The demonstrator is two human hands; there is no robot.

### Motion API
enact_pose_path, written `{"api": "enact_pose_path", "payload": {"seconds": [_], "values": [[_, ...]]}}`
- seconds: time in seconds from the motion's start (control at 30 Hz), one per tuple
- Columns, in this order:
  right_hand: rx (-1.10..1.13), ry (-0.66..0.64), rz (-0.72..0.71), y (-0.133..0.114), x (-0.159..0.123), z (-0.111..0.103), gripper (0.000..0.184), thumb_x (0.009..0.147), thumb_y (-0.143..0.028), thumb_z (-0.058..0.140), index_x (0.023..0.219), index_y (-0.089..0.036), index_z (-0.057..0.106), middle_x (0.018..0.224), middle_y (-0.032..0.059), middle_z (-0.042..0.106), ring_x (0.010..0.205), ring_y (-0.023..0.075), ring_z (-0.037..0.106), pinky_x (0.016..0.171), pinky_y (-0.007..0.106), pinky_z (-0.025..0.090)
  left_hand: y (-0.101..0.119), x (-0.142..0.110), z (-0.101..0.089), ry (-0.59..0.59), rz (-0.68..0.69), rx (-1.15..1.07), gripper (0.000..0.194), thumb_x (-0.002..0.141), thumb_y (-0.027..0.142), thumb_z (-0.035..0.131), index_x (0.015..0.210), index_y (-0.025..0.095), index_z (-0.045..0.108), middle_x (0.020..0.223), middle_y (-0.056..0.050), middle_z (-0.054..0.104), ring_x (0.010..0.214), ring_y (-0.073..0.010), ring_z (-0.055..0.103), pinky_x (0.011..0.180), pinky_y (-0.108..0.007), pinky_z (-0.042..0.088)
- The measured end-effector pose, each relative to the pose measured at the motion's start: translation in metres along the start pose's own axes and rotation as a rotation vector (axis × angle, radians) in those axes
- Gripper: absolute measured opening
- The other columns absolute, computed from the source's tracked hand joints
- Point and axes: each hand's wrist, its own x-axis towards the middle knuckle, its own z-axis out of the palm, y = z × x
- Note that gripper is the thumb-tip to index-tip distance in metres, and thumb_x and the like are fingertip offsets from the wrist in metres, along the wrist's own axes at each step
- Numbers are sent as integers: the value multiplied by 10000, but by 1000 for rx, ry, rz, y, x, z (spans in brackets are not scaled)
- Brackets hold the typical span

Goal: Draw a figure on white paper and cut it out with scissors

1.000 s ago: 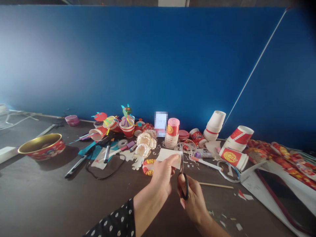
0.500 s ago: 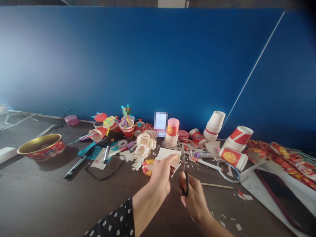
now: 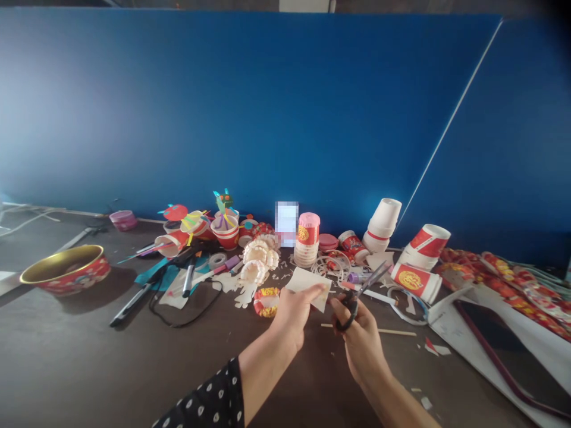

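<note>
My left hand (image 3: 292, 315) pinches a small piece of white paper (image 3: 303, 279) between thumb and fingers. To its right, my right hand (image 3: 359, 333) is wrapped round the black handles of a pair of scissors (image 3: 373, 278). The blades point up and to the right, apart from the paper. Just left of my left hand lies a red and yellow ring cut from a paper cup (image 3: 266, 302). Beyond it sit white frilly paper cut-outs (image 3: 255, 264). A thin wooden stick (image 3: 397, 331) lies on the table, partly hidden behind my right hand.
A gold-lined bowl (image 3: 66, 270) stands at the left, near a utility knife (image 3: 134, 304). Cup figures (image 3: 225, 229) and stacked paper cups (image 3: 307, 241) line the back. At the right are more cups (image 3: 417, 279), a roll of tape (image 3: 408, 306) and a phone (image 3: 508, 356). Paper scraps litter the table.
The scissors have swung from upright beside the paper to tilting right, away from it. My right hand has moved slightly right. My left hand still holds the paper, now turned a little.
</note>
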Motion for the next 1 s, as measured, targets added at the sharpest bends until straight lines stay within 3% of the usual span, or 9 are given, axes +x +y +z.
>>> {"api": "enact_pose_path", "payload": {"seconds": [0.3, 0.7, 1.0], "values": [[37, -28, -14, 1, 3, -1, 187, 709, -314, 645, 698, -177, 519, 532, -66, 418, 471, 83, 346, 446, 201, 293, -5, 3, -1, -93, 3, -5, 176, 535, 145, 678, 708, 117, 669, 649, -35, 665, 558, -135, 563, 525, -231, 421], [-8, -70, 45, 3, 0, -1, 180, 670, -260, 668, 667, -175, 509, 508, -74, 399, 458, 82, 327, 443, 205, 272, -7, 7, -6, -97, 83, -26, 237, 539, 190, 708, 757, 107, 666, 761, -72, 677, 700, -191, 600, 655, -279, 451], [52, -31, 30, 3, 2, -3, 163, 671, -236, 664, 693, -182, 512, 535, -74, 425, 486, 81, 342, 467, 195, 286, -9, 7, -5, -74, -20, 5, 218, 559, 276, 706, 691, 120, 628, 590, -18, 600, 470, -93, 464, 465, -218, 343]]}}
